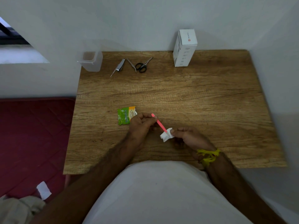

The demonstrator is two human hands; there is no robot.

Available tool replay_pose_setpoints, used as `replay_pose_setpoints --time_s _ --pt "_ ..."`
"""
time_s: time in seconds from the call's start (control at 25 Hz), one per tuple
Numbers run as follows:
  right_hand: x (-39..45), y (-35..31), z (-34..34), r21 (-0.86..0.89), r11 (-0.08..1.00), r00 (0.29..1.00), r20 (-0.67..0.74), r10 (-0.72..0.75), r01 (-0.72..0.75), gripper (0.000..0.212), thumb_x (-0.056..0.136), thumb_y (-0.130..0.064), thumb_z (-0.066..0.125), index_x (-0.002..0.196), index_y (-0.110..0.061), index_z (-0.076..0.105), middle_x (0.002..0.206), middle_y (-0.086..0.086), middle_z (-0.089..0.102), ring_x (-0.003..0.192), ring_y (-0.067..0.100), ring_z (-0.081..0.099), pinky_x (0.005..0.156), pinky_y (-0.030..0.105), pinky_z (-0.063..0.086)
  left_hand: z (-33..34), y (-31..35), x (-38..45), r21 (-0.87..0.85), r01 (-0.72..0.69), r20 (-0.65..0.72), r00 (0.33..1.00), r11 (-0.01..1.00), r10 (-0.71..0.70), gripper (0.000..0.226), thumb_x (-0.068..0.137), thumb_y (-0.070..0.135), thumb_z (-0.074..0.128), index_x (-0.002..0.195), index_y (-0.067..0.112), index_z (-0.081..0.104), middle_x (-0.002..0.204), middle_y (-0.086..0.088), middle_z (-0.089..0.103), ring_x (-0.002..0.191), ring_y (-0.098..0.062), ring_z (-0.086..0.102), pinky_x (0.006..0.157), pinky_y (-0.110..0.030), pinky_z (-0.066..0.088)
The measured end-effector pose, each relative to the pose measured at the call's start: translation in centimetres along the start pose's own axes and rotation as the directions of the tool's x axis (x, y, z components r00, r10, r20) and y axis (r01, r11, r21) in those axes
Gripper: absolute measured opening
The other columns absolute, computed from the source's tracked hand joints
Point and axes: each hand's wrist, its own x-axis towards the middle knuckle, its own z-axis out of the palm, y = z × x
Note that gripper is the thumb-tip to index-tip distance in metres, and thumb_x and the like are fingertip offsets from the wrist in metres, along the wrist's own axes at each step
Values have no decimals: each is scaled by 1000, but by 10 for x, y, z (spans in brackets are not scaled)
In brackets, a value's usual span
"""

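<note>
Near bench (194, 88) front: left hand (140, 125) pinches pink stick (159, 122); right hand (187, 135) pinches wipe (165, 136) round its tip. Wiping seems the step; next, a steady pull.

You hold a thin pink stick (159, 123), slanted from upper left down to lower right. Its lower tip is tucked into a small, folded white wipe (165, 136). Both are over the desk (194, 94), near its front edge.

Wooden table (194, 94): green sachet (125, 116) just beside the left hand (142, 125); clipper (119, 67), tweezers (131, 65), scissors (142, 66), tub (91, 61), box (184, 47) well beyond.
</note>
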Motion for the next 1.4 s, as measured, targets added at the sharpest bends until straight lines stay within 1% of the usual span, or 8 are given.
replay_pose_setpoints --time_s 0.24,0.44,0.56,0.72,0.92,1.08,1.28,1.4 --pt "4 5 -3 103 989 992 70 101 -108 12 96 -12 61 94 -4 71 77 11 68 69 17 63 61 27 52 2 8 5 -91 -20 -44 999 996 16 9 93 1 62 99 -4 60 79 -13 73 74 -22 70 70 -37 55" --pt "9 2 -6 275 961 994 -93 61 -33 12 98 -11 59 97 -3 67 75 14 70 62 15 66 52 22 53 0 9 4 -156 10 -3 1000 988 -11 3 95 2 58 93 3 57 82 -14 75 77 -24 71 67 -31 55" --pt "6 2 -6 367 930 994 -101 33 7 11 97 -9 58 94 -4 67 74 15 69 59 14 67 53 21 54 1 7 1 -70 -7 -30 1000 997 5 10 94 2 59 85 4 56 89 -20 75 81 -29 73 62 -26 54" --pt "7 5 -5 368 930 991 -129 27 23 12 97 -10 60 92 -3 68 70 13 70 59 15 67 53 21 54 3 8 5 59 -62 -47 997 996 65 18 90 0 62 75 7 54 86 -21 75 84 -37 73 64 -32 55" --pt "12 15 -5 202 960 951 -278 -135 195 14 95 -12 63 89 -5 72 65 8 71 58 16 64 59 25 54 5 8 -2 132 -98 -19 995 986 101 17 88 0 70 95 -10 57 87 -21 75 78 -24 75 67 -26 60" --pt "5 16 -4 42 941 893 -334 -303 335 16 96 -13 62 84 -17 72 71 6 72 59 7 64 60 17 53 6 8 -5 173 -123 -18 992 977 128 30 87 5 73 109 -2 54 91 -19 75 78 -23 75 63 -21 59" --pt "6 20 -2 -168 875 830 -276 -484 454 13 94 -12 65 89 -7 76 74 8 73 67 10 65 63 21 51 5 6 -3 261 -145 3 989 954 149 24 90 9 71 112 3 64 91 -12 76 75 -9 74 61 -14 54" --pt "7 22 2 -281 818 785 -248 -567 502 12 92 -11 68 97 -7 78 80 1 75 73 7 67 66 14 51 4 3 -1 285 -151 -3 987 946 158 23 89 13 72 109 3 67 91 -9 77 79 -12 75 69 -19 58"
